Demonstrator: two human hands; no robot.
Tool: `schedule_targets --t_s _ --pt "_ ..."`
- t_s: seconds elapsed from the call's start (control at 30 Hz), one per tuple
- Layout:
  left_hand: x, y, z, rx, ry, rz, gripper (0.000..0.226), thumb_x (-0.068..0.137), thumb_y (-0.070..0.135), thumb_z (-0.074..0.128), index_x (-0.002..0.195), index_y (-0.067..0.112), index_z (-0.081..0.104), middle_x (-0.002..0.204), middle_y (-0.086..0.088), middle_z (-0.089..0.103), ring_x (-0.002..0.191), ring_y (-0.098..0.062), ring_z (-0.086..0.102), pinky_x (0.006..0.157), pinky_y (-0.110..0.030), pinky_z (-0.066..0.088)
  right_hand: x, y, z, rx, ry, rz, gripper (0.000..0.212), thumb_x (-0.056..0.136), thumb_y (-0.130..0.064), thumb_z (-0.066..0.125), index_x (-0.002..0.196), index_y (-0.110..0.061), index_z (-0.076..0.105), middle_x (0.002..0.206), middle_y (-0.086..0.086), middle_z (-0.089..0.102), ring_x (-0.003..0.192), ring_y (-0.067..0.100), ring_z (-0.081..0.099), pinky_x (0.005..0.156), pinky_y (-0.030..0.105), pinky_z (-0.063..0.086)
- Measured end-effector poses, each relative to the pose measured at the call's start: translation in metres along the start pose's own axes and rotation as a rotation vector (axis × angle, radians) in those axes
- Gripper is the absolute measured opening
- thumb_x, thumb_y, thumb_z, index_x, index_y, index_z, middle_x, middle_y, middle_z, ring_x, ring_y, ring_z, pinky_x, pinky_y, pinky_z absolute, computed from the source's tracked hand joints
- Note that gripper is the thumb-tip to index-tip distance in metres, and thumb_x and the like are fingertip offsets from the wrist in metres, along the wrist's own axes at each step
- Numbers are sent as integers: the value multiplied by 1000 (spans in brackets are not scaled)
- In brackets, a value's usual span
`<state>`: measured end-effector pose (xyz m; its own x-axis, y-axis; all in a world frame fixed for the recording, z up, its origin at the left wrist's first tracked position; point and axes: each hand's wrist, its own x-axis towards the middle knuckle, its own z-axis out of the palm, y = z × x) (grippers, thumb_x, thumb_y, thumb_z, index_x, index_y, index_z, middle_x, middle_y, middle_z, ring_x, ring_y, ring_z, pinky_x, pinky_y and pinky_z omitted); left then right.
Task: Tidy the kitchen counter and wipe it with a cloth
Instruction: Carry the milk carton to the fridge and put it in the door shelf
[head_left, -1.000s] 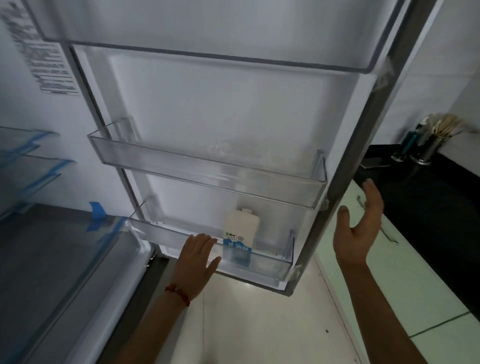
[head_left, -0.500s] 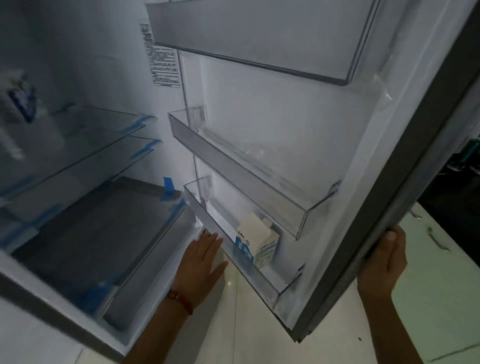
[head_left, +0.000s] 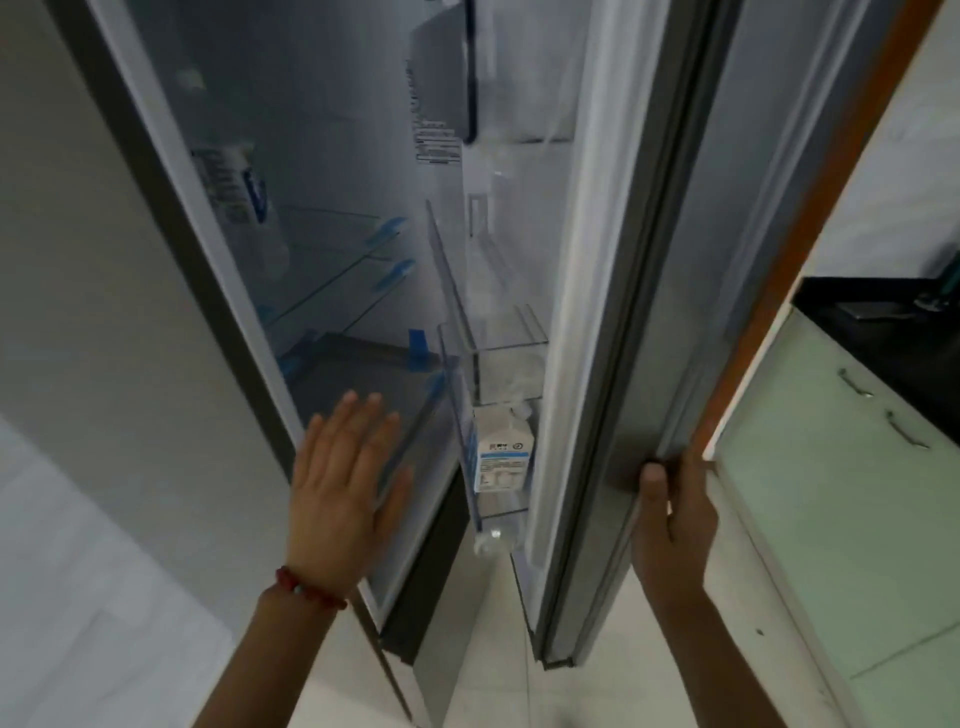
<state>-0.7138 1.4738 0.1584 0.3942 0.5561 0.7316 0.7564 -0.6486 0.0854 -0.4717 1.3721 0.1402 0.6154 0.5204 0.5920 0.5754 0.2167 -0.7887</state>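
With the milk carton (head_left: 503, 451) stowed in the door bin between both hands, the right hand (head_left: 675, 525) grips the fridge door (head_left: 623, 322), the left hand (head_left: 345, 483) hovers open, and the worktop (head_left: 878, 327) awaits wiping.

I count one milk carton (head_left: 501, 449) in the fridge door, one fridge door (head_left: 613, 312), two clear door bins (head_left: 498, 332), two glass shelves (head_left: 337, 249) inside, two cabinet handles (head_left: 906, 431), one red bracelet (head_left: 306, 587), and my two hands.
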Motion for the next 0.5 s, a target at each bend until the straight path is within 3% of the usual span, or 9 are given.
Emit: schedule_targets --t_s 0.07,0.13,0.17,0.2,0.3,0.4,0.5 --pt "1 -14 -18 45 183 -15 41 91 34 40 125 10 43 134 -15 45 138 -22 24 116 -36 12 -13 -10 19 61 -75 -19 54 87 -60 32 97 -10 49 62 -17 48 65 -17 52 56 -5 36" --pt "3 -30 -32 72 327 -78 46 88 26 47 130 8 38 137 -17 38 142 -15 12 117 -37 13 -25 -17 42 104 -148 -20 70 84 -68 30 113 -6 46 86 -26 59 78 -9 58 66 3 47" --pt "4 -38 -38 80 372 -124 50 88 25 48 133 7 34 139 -19 35 142 -15 10 117 -37 15 -30 -22 53 119 -178 -13 71 83 -69 29 124 -12 40 104 -22 60 89 -2 59 76 11 52" --pt "6 -47 -42 72 390 -174 53 89 25 48 135 6 30 141 -21 32 142 -17 11 117 -38 16 -36 -27 64 128 -196 -4 71 82 -70 29 130 -19 35 117 -7 60 100 6 60 85 22 53" --pt "14 -66 -47 -60 308 -286 59 92 35 39 139 2 22 146 -22 25 140 -24 16 117 -30 15 -47 -43 90 141 -218 9 74 81 -71 27 139 -25 24 136 14 49 121 23 51 99 43 48" --pt "13 -80 -42 -180 213 -294 62 94 43 28 140 2 20 149 -15 19 139 -22 17 116 -28 15 -53 -56 110 166 -255 -53 66 84 -66 27 140 -33 14 144 11 38 130 17 40 107 36 40" --pt "10 -87 -41 -244 213 -263 60 95 42 26 141 5 19 150 -8 15 142 -13 12 117 -28 15 -58 -63 133 135 -319 -145 61 89 -57 29 141 -35 7 149 11 30 136 12 28 108 7 25"
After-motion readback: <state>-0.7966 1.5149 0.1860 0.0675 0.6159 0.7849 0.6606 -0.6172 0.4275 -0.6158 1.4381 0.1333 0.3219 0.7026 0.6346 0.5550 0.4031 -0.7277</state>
